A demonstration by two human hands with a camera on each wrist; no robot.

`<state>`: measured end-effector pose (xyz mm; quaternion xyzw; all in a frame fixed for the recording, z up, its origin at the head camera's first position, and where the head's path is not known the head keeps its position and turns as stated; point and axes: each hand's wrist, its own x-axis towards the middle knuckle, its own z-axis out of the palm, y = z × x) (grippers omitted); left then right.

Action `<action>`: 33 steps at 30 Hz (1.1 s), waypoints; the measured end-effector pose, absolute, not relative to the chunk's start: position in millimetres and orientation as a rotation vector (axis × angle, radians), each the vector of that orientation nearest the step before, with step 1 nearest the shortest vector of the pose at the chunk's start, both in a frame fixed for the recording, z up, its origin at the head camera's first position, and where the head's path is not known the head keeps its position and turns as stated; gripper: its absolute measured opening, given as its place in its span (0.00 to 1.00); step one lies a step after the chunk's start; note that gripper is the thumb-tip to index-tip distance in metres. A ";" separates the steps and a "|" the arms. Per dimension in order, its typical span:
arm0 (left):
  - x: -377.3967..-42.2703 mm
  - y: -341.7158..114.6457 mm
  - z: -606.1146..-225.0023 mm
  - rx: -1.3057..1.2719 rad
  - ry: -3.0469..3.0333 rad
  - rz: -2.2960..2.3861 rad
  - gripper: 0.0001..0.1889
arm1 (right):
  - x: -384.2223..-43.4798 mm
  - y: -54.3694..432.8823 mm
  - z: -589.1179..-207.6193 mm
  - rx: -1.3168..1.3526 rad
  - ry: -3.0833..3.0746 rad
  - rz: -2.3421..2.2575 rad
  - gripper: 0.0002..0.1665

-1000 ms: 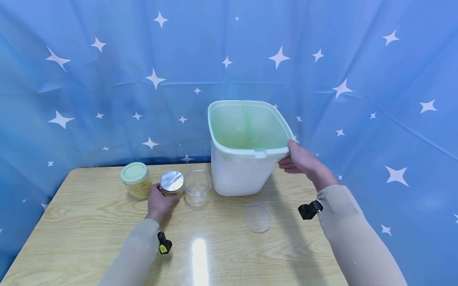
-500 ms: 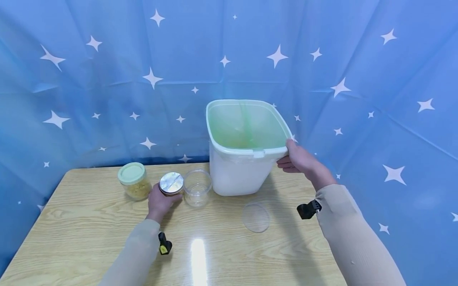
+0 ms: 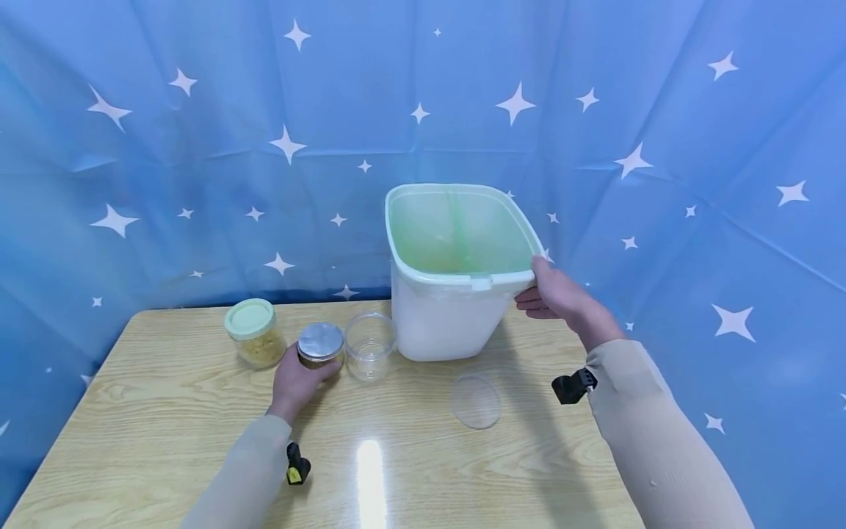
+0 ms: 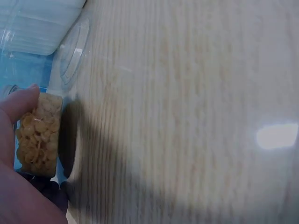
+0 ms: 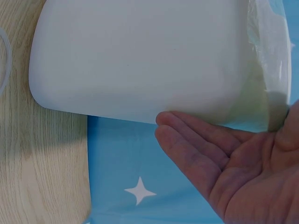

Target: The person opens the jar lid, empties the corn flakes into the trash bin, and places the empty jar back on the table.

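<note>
My left hand (image 3: 299, 380) grips a clear jar with a silver lid (image 3: 321, 341), thumb on one side of it. Small yellow-brown flakes (image 4: 39, 135) show inside the jar in the left wrist view. A dark shadow lies just off its base; whether the base touches the table I cannot tell. At the right, my right hand (image 3: 560, 295) holds the corner of a large white bin (image 3: 443, 323) with a pale green rim. The thumb lies on the rim, while the fingers (image 5: 187, 149) rest against the outer wall from below. The bin stands tilted.
Left of my left hand stands a jar with a pale green lid (image 3: 251, 319) and yellow contents. A clear open cup (image 3: 370, 349) is between the silver-lidded jar and the bin. A clear round lid (image 3: 476, 402) lies flat on the wooden table (image 3: 423, 477). A blue star-patterned curtain (image 3: 218, 184) hangs behind.
The silver-lidded jar has shifted slightly nearer to me in my left hand, and its lid's reflection differs. My right hand and the bin have stayed put.
</note>
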<state>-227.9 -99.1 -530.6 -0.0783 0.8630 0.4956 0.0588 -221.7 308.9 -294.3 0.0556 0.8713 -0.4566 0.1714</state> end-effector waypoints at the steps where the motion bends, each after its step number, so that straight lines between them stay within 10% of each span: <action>1: -226.8 -100.2 -530.7 -0.226 2.621 1.502 0.51 | -221.8 309.2 -294.4 0.154 2.473 -1.294 0.47; 33: -190.0 -127.8 -517.2 0.033 2.541 1.437 0.53 | -217.3 309.2 -296.4 0.117 2.488 -1.276 0.61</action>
